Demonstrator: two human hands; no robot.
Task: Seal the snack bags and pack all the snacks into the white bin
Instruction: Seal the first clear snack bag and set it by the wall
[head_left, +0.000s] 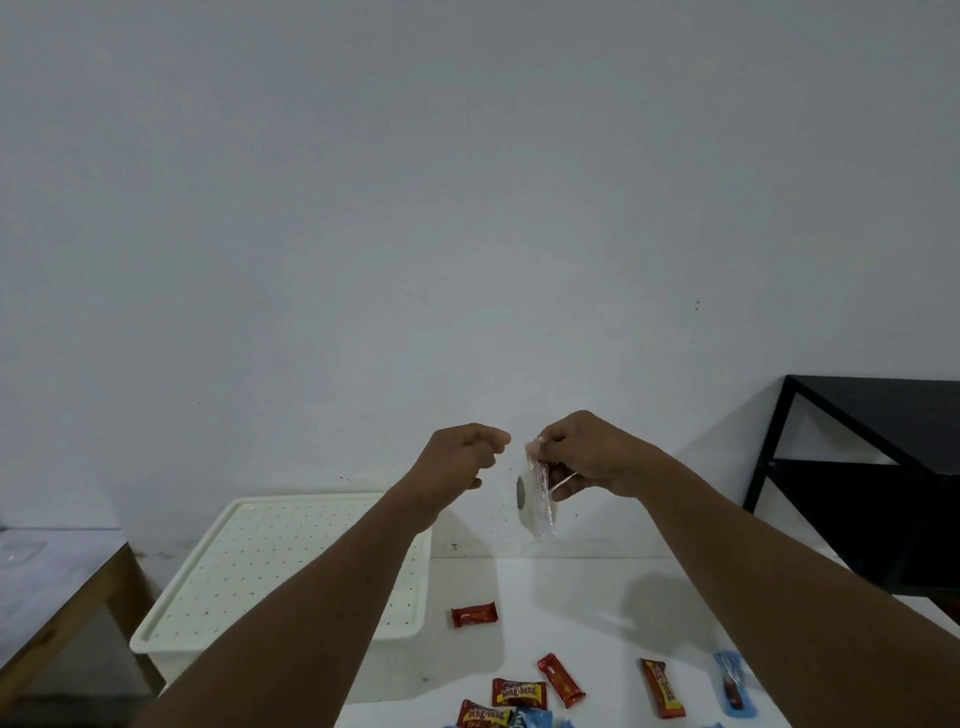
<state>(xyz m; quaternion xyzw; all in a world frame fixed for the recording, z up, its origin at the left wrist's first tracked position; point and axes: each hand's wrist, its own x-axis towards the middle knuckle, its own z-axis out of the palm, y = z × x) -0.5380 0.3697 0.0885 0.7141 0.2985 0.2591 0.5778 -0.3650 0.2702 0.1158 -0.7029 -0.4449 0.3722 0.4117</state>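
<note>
Both arms are raised in front of the wall. My right hand (584, 454) pinches the top of a small clear snack bag (535, 501) with pale contents, which hangs down from the fingers. My left hand (462, 452) is curled in a loose fist just left of the bag's top; whether it holds anything cannot be told. The white bin (218, 587) sits below my left arm at the table's left end, its perforated bottom bare. Several wrapped snacks lie on the white table (597, 613): a red bar (474, 614), another red bar (561, 679), an orange-brown bar (662, 687), beng-beng bars (518, 692) and blue packets (730, 680).
A black metal shelf frame (872, 478) stands at the right against the wall. A wood-edged table (57, 587) with a grey top is at the left, separated from the bin by a gap.
</note>
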